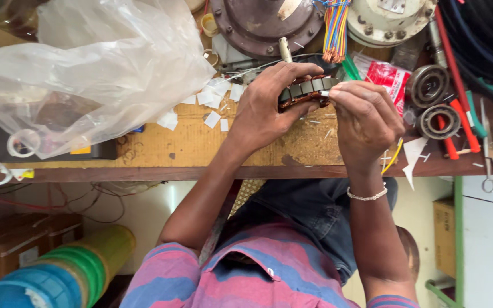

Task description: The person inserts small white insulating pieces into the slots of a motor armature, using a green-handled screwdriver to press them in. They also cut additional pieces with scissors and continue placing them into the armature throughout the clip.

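The motor ring (306,91) with copper wire sits between both hands, just above the tabletop (201,142). The left hand (269,108) curls around its left side, thumb on top. The right hand (366,117) pinches its right edge with bent fingers. A plastic bag (87,68) lies to the left, bearings (429,85) to the right.

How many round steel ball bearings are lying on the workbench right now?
2. One round steel ball bearing lies right of the red packet; a second bearing sits just below it, over red-handled tools. Others may be hidden under the clutter.
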